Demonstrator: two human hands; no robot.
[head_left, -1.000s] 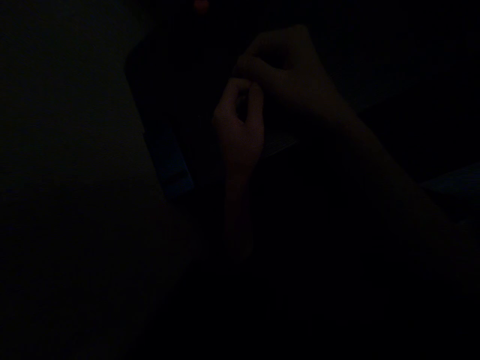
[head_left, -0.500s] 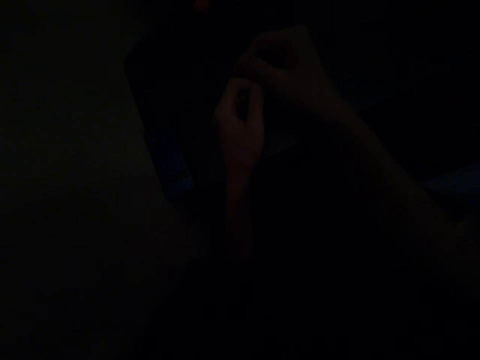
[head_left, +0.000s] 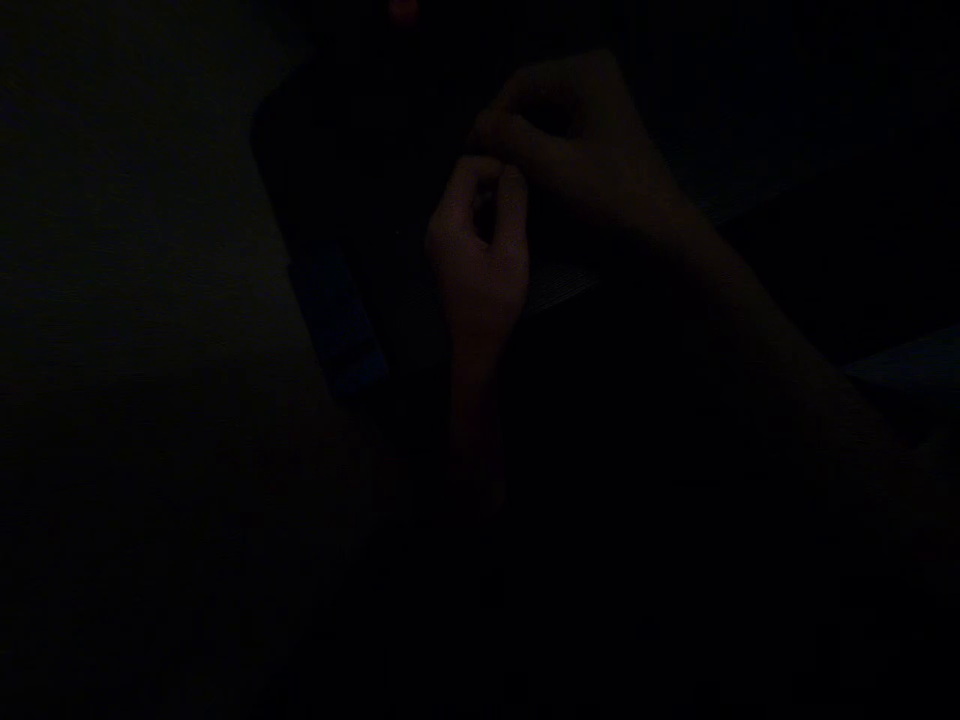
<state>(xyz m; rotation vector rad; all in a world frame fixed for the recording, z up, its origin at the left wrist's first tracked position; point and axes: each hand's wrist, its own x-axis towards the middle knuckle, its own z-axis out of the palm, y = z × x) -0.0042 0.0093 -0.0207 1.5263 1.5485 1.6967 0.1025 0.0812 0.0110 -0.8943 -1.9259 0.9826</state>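
The picture is very dark. My left hand (head_left: 481,245) is closed, its thumb and forefinger curled together in a ring. Just above and to the right, my right hand (head_left: 574,140) is also closed in a pinch, its fingertips close to the left hand's fingers. Whatever lies between the fingertips, if anything, is too dark and small to make out. Both hands are over a dark surface with a rounded corner (head_left: 274,115).
A bluish flat rectangular thing (head_left: 341,320) lies at the left edge of the dark surface. A dim reddish spot (head_left: 403,10) shows at the top. At the right edge is a bluish patch (head_left: 915,362). A paler area (head_left: 135,200) spreads along the left.
The hands keep nearly the same place and pose. The light and colours differ slightly; little else has visibly changed.
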